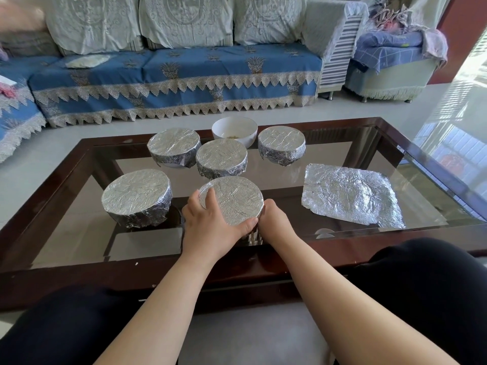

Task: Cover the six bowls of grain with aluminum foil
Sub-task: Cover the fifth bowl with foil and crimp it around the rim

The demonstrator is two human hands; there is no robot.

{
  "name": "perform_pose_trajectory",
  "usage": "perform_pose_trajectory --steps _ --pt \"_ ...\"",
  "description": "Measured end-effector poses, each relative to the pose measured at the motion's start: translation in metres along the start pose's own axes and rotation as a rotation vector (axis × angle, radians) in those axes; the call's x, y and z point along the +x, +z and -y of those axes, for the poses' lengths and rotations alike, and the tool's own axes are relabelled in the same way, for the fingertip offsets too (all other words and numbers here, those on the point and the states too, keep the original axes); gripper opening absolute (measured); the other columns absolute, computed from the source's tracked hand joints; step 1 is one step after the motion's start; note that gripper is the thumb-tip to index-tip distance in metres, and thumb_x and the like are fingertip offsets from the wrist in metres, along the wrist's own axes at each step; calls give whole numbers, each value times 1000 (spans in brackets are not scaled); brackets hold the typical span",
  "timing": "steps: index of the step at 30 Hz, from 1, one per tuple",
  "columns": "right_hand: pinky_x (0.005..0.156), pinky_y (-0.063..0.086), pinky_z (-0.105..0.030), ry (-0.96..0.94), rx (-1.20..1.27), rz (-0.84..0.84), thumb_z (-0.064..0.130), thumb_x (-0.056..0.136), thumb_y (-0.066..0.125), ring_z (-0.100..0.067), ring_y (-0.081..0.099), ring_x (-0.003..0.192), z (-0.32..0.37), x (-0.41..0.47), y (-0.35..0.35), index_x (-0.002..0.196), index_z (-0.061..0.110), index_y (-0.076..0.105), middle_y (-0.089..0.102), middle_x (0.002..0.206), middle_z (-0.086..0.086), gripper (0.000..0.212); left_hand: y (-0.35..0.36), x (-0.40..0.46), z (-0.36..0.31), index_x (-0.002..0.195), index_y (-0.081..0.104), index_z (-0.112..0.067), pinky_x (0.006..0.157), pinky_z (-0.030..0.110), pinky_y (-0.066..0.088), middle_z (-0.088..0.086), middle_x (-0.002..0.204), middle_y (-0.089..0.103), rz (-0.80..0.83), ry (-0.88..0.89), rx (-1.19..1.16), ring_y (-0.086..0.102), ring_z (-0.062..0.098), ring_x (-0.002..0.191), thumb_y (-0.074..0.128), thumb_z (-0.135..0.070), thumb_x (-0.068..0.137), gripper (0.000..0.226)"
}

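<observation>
While both hands clasp it, the nearest foiled bowl (232,200) sits close to the front edge of the tabletop (411,234), about midway along it. The left hand (210,225) wraps the bowl's left side, fingers curled over the rim onto the foil top and thumb lying along the near rim. The right hand (272,219) presses against the right side, its fingers curled down round the foil skirt and mostly hidden. The two hands nearly touch at the bowl's near edge.

Four more foiled bowls stand on the glass: one (137,197) just left of the held bowl, one (221,158) behind it at the centre, one (174,146) toward the back left, and one (282,148) toward the back right. An uncovered white bowl (234,130) stands at the back edge between those last two, with a little grain (232,137) showing inside. A loose, creased foil sheet (350,196) lies flat near the front right corner, well apart from the bowls.

Dark trousers (427,280) frame the forearms, and a blue-covered sofa (184,75) stands beyond the table.
</observation>
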State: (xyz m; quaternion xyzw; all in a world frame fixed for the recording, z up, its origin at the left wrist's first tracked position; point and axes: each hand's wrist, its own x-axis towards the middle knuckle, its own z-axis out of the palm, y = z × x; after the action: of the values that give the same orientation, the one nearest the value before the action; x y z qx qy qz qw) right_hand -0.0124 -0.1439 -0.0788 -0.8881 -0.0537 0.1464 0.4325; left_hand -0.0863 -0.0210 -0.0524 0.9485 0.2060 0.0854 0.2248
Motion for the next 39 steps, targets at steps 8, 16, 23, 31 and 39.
perform_pose_trajectory --steps 8,16,23,31,39 --pt "70 46 -38 -40 -227 18 21 97 42 -30 55 82 7 -8 1 100 13 36 59 91 -8 10 -3 2 3 155 11 -15 116 45 21 12 157 5 40 -12 -10 12 36 141 65 -77 68 120" --pt "85 56 -48 112 207 -137 12 95 40 -33 69 92 -8 -9 -10 119 3 59 67 113 -19 31 -4 3 5 155 8 -16 117 46 20 11 158 4 53 -9 -18 9 35 143 65 -78 67 122" --pt "71 52 -46 59 469 -112 41 91 47 -25 53 62 11 -28 -6 60 2 53 54 61 -13 51 -3 4 4 156 9 -16 119 46 19 12 157 7 42 -4 -41 10 35 144 63 -85 59 130" --pt "61 34 -31 136 514 -66 41 99 47 -20 40 60 23 -25 -3 59 16 34 34 57 -1 49 -7 1 2 157 7 -13 115 45 25 13 157 9 46 16 -17 11 34 144 58 -86 60 132" --pt "66 34 -34 171 569 -61 31 93 57 -22 37 63 21 -21 1 59 17 37 33 61 -5 42 -6 2 2 156 13 -14 116 46 24 13 156 9 49 10 -10 11 35 144 60 -86 62 128"
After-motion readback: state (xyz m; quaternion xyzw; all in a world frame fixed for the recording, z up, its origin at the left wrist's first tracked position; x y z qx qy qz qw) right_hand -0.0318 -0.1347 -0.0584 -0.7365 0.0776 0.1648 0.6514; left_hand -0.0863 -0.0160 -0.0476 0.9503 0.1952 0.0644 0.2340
